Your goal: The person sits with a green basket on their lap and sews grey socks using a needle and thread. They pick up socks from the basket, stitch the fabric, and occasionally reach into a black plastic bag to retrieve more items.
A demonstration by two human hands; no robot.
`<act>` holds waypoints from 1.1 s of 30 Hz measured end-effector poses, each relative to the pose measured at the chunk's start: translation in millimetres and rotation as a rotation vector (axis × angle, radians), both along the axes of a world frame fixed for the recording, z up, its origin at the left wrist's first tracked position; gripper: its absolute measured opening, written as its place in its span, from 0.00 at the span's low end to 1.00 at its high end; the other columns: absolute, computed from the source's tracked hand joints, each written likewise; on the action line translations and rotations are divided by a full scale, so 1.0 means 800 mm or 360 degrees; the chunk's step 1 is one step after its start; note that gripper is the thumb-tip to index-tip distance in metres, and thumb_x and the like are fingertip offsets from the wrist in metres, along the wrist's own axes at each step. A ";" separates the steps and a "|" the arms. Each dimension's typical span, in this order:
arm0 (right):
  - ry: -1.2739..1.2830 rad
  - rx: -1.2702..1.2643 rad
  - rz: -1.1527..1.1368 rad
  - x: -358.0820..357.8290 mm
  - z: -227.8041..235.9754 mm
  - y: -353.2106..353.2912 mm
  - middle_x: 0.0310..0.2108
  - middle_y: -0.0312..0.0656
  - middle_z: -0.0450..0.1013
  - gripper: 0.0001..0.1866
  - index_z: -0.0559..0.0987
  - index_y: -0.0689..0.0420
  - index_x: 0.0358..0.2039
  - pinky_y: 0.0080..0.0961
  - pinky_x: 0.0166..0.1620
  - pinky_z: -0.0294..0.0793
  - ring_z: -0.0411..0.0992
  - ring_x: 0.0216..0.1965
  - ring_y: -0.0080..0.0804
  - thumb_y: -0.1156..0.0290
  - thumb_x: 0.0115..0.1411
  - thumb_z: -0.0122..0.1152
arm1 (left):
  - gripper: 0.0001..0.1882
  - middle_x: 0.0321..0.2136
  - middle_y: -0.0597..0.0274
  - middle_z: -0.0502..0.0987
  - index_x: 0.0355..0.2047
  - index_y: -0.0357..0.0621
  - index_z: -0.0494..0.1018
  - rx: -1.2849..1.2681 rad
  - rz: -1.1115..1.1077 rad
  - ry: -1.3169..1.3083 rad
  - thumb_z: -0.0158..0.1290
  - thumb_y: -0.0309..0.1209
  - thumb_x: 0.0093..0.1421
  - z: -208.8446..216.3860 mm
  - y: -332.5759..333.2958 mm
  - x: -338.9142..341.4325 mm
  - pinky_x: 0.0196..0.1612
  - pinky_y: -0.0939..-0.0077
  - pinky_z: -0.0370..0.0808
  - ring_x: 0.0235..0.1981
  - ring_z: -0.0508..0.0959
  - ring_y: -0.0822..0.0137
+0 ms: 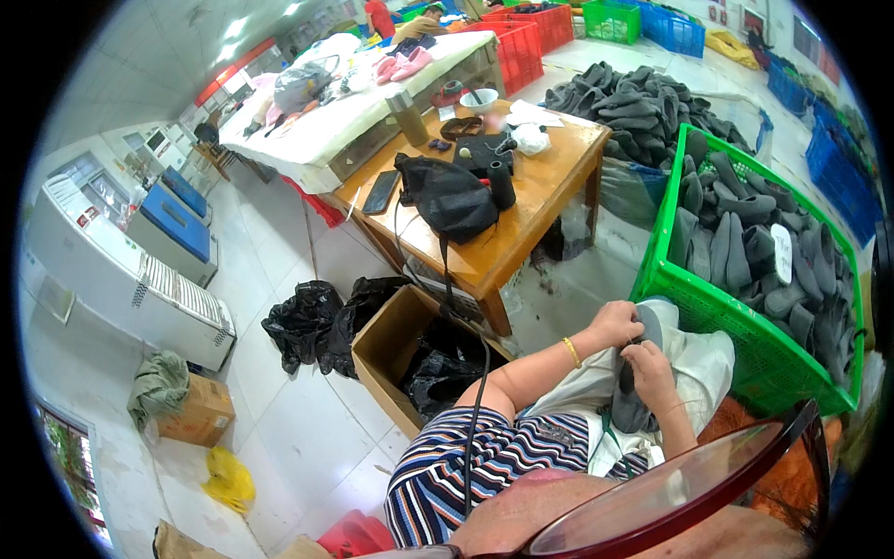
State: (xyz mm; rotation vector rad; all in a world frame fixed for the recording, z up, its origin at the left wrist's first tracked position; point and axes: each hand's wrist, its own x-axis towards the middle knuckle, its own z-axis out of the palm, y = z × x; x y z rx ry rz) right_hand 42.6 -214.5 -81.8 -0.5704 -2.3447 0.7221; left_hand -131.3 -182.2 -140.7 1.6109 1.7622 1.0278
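A grey slipper (631,408) lies over the white cloth on my lap, its sole end rising between my hands. My left hand (616,326), with a gold bracelet at the wrist, is closed on the slipper's upper end. Just below it, my right hand (649,373) pinches the slipper near its opening. Any small thing between the fingertips is too hidden to make out. To my right, a green crate (659,272) holds many more grey slippers (736,252), with a white tag (781,253) among them.
A wooden table (494,256) ahead carries a black bag (447,200), a phone (380,192) and a flask (407,116). A cardboard box (382,340) with black plastic stands left of my lap; a black cable hangs across. A slipper heap (643,107) lies beyond the crate.
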 end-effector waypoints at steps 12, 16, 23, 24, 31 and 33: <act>0.0090 -0.0492 -0.0407 0.031 0.018 0.014 0.38 0.48 0.77 0.10 0.76 0.61 0.44 0.31 0.40 0.76 0.78 0.37 0.40 0.75 0.62 0.57 | 0.18 0.17 0.54 0.77 0.24 0.32 0.73 -0.0627 0.0023 -0.0572 0.57 0.38 0.55 -0.049 0.041 -0.018 0.23 0.71 0.76 0.16 0.79 0.67; 0.0554 -0.1572 -0.0219 0.044 0.003 0.015 0.30 0.36 0.76 0.09 0.75 0.59 0.43 0.19 0.34 0.74 0.75 0.32 0.20 0.68 0.67 0.56 | 0.11 0.18 0.61 0.76 0.27 0.35 0.74 -0.0785 0.0018 -0.0863 0.57 0.33 0.57 -0.021 0.032 -0.012 0.20 0.80 0.73 0.17 0.77 0.72; 0.0327 -0.1685 -0.0519 0.030 -0.010 0.044 0.23 0.31 0.73 0.09 0.75 0.56 0.42 0.14 0.25 0.67 0.69 0.22 0.14 0.64 0.69 0.54 | 0.08 0.22 0.64 0.77 0.29 0.37 0.74 -0.0768 0.0000 -0.1089 0.58 0.29 0.58 -0.007 0.021 -0.009 0.22 0.83 0.73 0.18 0.76 0.76; 0.0297 -0.1611 -0.0559 0.026 -0.010 0.050 0.22 0.31 0.73 0.09 0.75 0.57 0.42 0.14 0.25 0.67 0.68 0.22 0.14 0.65 0.68 0.54 | 0.08 0.22 0.64 0.77 0.29 0.36 0.75 -0.0746 0.0015 -0.1119 0.58 0.29 0.58 -0.003 0.022 -0.008 0.22 0.83 0.73 0.18 0.76 0.76; 0.0095 -0.1430 -0.0668 0.026 -0.039 0.068 0.18 0.34 0.72 0.08 0.76 0.61 0.37 0.20 0.25 0.68 0.69 0.20 0.18 0.69 0.64 0.55 | 0.06 0.23 0.64 0.77 0.29 0.37 0.74 -0.0693 -0.0042 -0.1201 0.58 0.27 0.60 -0.003 0.016 0.010 0.23 0.85 0.72 0.19 0.76 0.77; 0.0007 -0.1410 -0.0691 0.027 -0.044 0.067 0.18 0.36 0.73 0.08 0.76 0.61 0.35 0.21 0.25 0.69 0.69 0.19 0.19 0.70 0.63 0.55 | 0.06 0.23 0.64 0.77 0.29 0.37 0.74 -0.0708 -0.0011 -0.1204 0.58 0.27 0.60 -0.003 0.016 0.012 0.23 0.85 0.72 0.20 0.76 0.77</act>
